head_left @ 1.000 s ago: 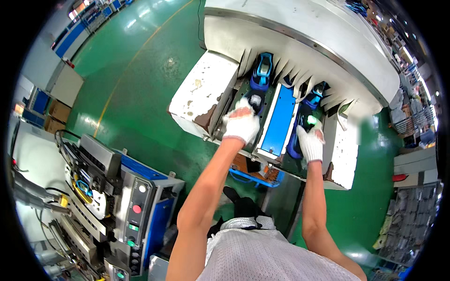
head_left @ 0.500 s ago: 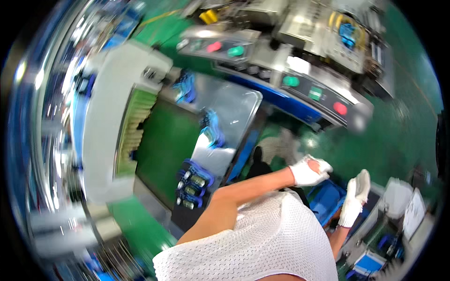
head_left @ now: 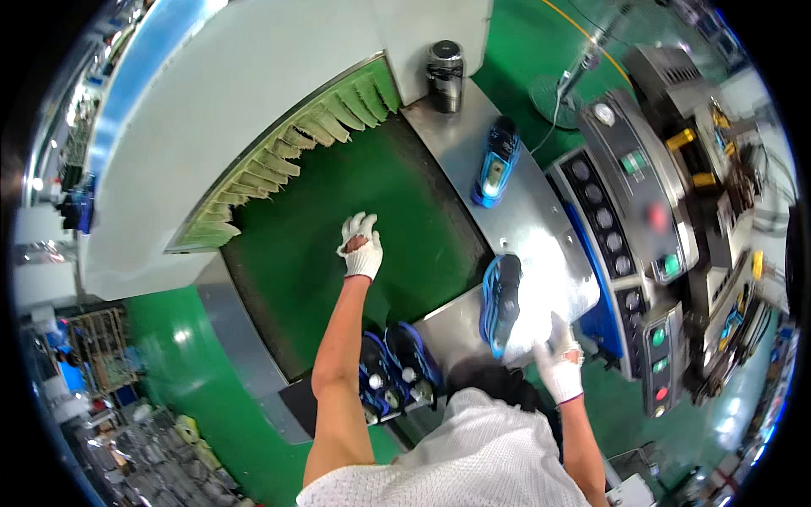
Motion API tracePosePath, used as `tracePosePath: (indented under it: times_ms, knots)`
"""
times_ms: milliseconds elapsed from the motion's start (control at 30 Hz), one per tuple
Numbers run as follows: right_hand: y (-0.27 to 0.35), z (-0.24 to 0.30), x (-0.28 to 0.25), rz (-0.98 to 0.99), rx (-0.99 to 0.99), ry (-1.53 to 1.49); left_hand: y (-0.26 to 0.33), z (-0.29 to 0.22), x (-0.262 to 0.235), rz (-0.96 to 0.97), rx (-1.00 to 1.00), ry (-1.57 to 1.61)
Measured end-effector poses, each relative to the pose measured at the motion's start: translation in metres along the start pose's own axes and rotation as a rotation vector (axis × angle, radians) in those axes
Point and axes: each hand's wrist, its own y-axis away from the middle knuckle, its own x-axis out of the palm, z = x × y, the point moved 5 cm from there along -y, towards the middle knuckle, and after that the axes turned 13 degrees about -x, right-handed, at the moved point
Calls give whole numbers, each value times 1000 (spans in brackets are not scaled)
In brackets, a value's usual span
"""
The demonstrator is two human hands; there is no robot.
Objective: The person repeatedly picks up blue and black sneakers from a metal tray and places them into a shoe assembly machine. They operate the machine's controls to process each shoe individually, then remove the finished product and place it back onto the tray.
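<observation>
Hood [head_left: 279, 101] of a pale machine occupies the left and upper left, its curved mouth hung with a curtain of green strips [head_left: 296, 152]. A green belt [head_left: 405, 253] extends out from beneath it. The left hand [head_left: 361, 245], in a white glove, is over the belt, fingers apart, nothing held; contact with the belt cannot be confirmed. Right of the left forearm, a pair of dark shoes [head_left: 409, 353] with blue soles sits side by side at the belt's near edge. Further right, a dark-lidded bottle [head_left: 445, 76] stands upright beside the hood. A metal table [head_left: 528, 228] borders the belt and bears two single shoes: a blue and black shoe [head_left: 498, 165] near the bottle, and a dark shoe with blue edging [head_left: 504, 300] closer to the wearer. The right hand [head_left: 560, 363], likewise gloved, is at the table's near right corner, near the latter shoe; fingers extended and apart, partly lost in glare, no object seen in them. At far right, a control panel [head_left: 634, 186] carries coloured buttons.
</observation>
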Motion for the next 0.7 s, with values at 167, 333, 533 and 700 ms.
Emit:
tracePosePath:
  times_ms: [167,333,533,700]
  knots:
    - [-151,70,129,279,-200,79,-142,91,-3,-318,146,-171]
    - [-277,87,281,230,-721,258,-271,305,-116,-385,-964,-69]
    - [-317,134,420,443,-1037,461,-302,491,-123,-261,-602,-295]
    - [-312,121,432,539,-984,510,-270,525,-94,-207,-714,-362]
